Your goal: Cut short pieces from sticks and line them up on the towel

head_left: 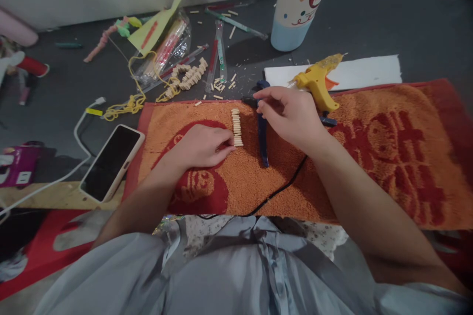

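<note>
Orange towelling (247, 177) carries the work: a row of short pale sticks (237, 128) lies on it, laid side by side in a narrow column running away from the person. The left hand (203, 145) rests at the near end of that row, its grip narrow, fingertips drawn in against the lowest sticks; whether it pinches one or merely steadies them, I cannot tell. The right hand (293, 115) is raised over a dark blue tool (262, 140), thumb and forefinger close together with a small gap, and anything held between them is too small to make out. As far as can be judged, this row is well begun, with over half a dozen sticks lined up, though nothing shows whether they are fixed to one another. Beyond the towel, on the dark surface (388, 19), a curved cluster of similar sticks (194, 76) looks like a piece already assembled, beside yellow cord (127, 107). Loose sticks (219, 87) lie scattered nearby, seemingly unused stock. A yellow glue gun (320, 83) rests beyond the right hand, held by neither hand.
</note>
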Action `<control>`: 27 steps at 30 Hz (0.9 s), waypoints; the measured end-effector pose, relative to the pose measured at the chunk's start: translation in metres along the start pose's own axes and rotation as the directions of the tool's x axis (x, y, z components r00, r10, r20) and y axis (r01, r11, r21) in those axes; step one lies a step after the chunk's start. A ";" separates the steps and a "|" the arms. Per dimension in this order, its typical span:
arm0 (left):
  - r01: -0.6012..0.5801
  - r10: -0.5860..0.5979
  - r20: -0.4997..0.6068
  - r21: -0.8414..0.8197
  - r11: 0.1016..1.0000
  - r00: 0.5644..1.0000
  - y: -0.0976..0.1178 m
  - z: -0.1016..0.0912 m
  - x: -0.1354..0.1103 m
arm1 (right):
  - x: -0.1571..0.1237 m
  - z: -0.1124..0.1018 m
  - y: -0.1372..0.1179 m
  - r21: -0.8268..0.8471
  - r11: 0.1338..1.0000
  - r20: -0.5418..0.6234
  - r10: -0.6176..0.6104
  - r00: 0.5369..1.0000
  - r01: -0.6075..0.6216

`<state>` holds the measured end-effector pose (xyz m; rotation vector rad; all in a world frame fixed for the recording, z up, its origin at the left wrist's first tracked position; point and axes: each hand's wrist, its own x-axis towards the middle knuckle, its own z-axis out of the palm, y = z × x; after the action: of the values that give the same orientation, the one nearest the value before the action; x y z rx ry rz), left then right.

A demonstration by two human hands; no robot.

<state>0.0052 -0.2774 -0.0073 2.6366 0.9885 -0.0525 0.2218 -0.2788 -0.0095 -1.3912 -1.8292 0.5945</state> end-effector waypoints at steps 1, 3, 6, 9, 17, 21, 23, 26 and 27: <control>0.000 0.000 0.000 0.002 1.000 1.000 0.000 0.000 0.000 | 0.000 0.000 0.000 -0.003 1.000 0.003 0.000 1.000 0.000; -0.001 0.001 0.000 0.005 1.000 1.000 0.000 0.000 0.000 | 0.000 0.000 0.000 -0.012 1.000 0.007 0.001 1.000 -0.001; 0.000 0.000 0.001 0.004 1.000 1.000 0.000 0.000 0.000 | 0.000 0.000 -0.001 -0.031 1.000 0.016 0.000 1.000 0.000; 0.001 -0.001 0.004 -0.003 1.000 1.000 0.000 0.000 0.000 | 0.000 -0.001 -0.002 -0.050 0.999 0.030 0.004 1.000 -0.002; 0.001 -0.001 0.002 -0.004 1.000 1.000 0.000 0.000 0.000 | 0.000 0.000 -0.002 -0.098 0.995 0.046 0.004 0.999 0.000; -0.007 0.007 -0.005 0.001 1.000 1.000 -0.001 0.001 0.000 | 0.000 0.000 -0.002 -0.097 0.995 0.050 -0.004 0.999 0.008; -0.007 0.007 -0.007 0.004 1.000 1.000 -0.002 0.002 0.000 | 0.000 0.000 -0.002 -0.096 0.995 0.054 0.003 0.999 0.003; -0.010 0.010 -0.007 0.006 1.000 1.000 -0.002 0.002 0.000 | 0.000 -0.001 -0.004 -0.108 0.994 0.059 0.009 0.998 -0.003; -0.012 0.012 -0.008 0.007 1.000 1.000 -0.002 0.002 0.000 | 0.000 -0.001 -0.004 -0.112 0.994 0.059 0.008 0.998 -0.002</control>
<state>0.0043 -0.2764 -0.0097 2.6508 0.9772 -0.0429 0.2202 -0.2804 -0.0063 -1.4659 -1.9330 0.5486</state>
